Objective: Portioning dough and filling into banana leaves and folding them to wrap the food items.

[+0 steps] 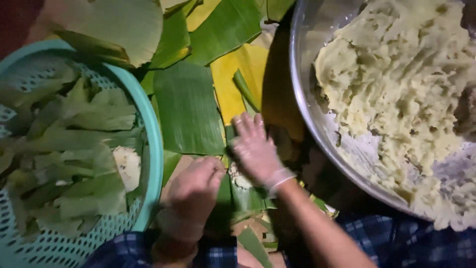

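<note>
We see both hands low in the middle, in thin clear gloves, meeting over a strip of green leaf (237, 193) with a pale lump of filling (237, 176) showing between them. The left hand (194, 191) is curled, knuckles up, pressing on the left side of the strip; its fingertips are tucked under, so we cannot tell what they pinch. The right hand (254, 149) lies flat with fingers stretched away from us, palm down on the leaf just beyond the filling. Most of the filling is hidden under the two hands. Blue checked cloth (396, 243) shows below the wrists, cut off by the bottom edge.

Just beyond the fingertips lies a broad green leaf piece (187, 106), and next to it, to the right, a yellow leaf (238, 82). More leaves overlap farther off, running out of the top edge.

To the left of the left hand sits a teal plastic basket (154, 144) holding folded green leaf parcels (74, 149), blurred and partly cut off. To the right of the right hand stands a large metal bowl (310, 109) with pale mashed paste (401, 84); its far and right sides are out of view.
</note>
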